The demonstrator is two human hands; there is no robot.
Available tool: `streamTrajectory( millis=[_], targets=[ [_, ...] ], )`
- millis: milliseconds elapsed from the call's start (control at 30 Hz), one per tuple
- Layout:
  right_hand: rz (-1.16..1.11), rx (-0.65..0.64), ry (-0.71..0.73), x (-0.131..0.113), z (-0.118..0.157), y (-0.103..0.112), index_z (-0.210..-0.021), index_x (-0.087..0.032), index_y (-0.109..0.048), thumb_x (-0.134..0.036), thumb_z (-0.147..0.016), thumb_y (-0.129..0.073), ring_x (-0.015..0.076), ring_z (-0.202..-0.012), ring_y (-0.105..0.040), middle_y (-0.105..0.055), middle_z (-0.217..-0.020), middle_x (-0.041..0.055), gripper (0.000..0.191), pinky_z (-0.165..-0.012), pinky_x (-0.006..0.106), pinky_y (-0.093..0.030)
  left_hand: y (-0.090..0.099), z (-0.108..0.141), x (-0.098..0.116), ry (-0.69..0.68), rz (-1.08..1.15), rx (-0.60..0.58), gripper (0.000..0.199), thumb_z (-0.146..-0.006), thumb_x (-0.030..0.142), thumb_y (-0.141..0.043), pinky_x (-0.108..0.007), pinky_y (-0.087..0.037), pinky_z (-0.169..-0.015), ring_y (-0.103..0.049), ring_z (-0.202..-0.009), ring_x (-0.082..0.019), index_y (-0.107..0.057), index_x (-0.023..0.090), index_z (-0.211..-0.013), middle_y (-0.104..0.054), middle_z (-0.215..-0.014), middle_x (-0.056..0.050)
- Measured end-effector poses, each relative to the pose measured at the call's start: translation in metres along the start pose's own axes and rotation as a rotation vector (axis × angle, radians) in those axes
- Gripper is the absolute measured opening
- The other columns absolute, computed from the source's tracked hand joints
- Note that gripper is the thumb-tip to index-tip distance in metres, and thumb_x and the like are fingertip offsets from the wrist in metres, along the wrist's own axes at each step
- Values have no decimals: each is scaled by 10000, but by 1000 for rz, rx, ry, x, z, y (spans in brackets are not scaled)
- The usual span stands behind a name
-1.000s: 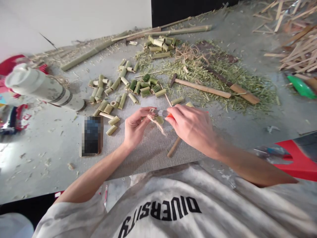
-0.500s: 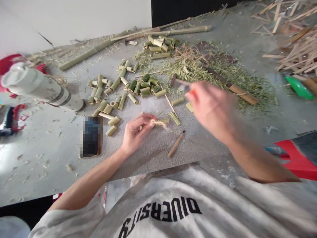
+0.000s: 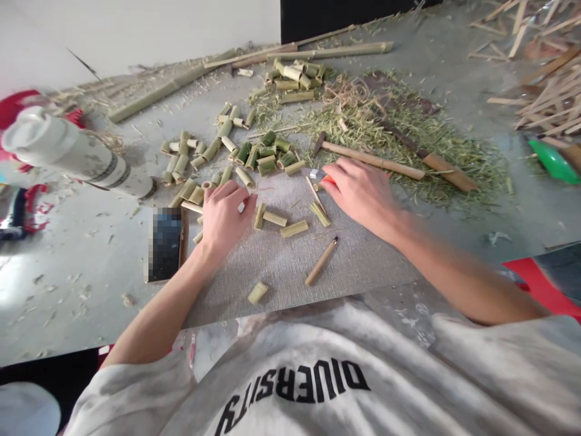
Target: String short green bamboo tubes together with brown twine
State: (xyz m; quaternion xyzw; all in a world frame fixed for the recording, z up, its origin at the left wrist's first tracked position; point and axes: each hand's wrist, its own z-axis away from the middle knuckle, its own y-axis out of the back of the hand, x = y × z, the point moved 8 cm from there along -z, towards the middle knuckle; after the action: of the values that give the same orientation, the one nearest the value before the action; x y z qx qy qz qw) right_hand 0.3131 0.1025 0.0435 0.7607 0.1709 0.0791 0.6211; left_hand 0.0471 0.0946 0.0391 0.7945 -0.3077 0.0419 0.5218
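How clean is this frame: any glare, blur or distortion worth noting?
In the head view, glare washes out the table at the left edge; the right forearm is smeared along its upper edge; the white bottle looks stretched and slanted, probably lens distortion; the phone is partly pixelated.

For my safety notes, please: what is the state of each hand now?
Left hand: near bamboo pieces; cannot tell whether it holds anything.
Right hand: closed, holding an orange-handled cutter.

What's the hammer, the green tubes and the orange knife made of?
Hammer: smooth-looking tan handle, wood or bamboo; dull dark head, probably metal. Green tubes: likely bamboo, with smooth green skin and hollow ends. Orange knife: bright handle, maybe plastic; shiny grey blade suggests metal.
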Motion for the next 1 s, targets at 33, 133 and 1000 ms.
streamTrajectory(
  millis=[33, 133, 1000],
  targets=[
    [-2, -9, 18, 0, -7, -6, -1278, -134, -788, -257, -1165, -529, 305, -1032, -726, -787, -1167, 172, 307, -744, 380, -490, -3, 0, -5, -3, -100, -12, 364, -1060, 301, -633, -469, -491, -926, -677, -861, -252, -568, 212, -713, -699, -831, -66],
    [5, 22, 63, -2, -23, -17, -1287, -121, -805, -262, -1160, -515, 366, -1151, -698, -772, -1205, 202, 346, -917, 510, -562, -14, -1, -22, 34, -245, -73, 334, -1027, 262, -636, -522, -476, -970, -692, -878, -299, -563, 212, -705, -689, -809, -83],
    [-990, -368, 30, -53, -50, -28, -1109, -223, -652, -382, -1167, -453, 170, -748, -534, -669, -906, 24, 261, -701, 320, -397, -24, 21, 24, -207, -250, -267, 465, -1065, 497, -774, -458, -511, -891, -720, -1094, -345, -596, 192, -1367, -763, -1251, -157]
  ],
)
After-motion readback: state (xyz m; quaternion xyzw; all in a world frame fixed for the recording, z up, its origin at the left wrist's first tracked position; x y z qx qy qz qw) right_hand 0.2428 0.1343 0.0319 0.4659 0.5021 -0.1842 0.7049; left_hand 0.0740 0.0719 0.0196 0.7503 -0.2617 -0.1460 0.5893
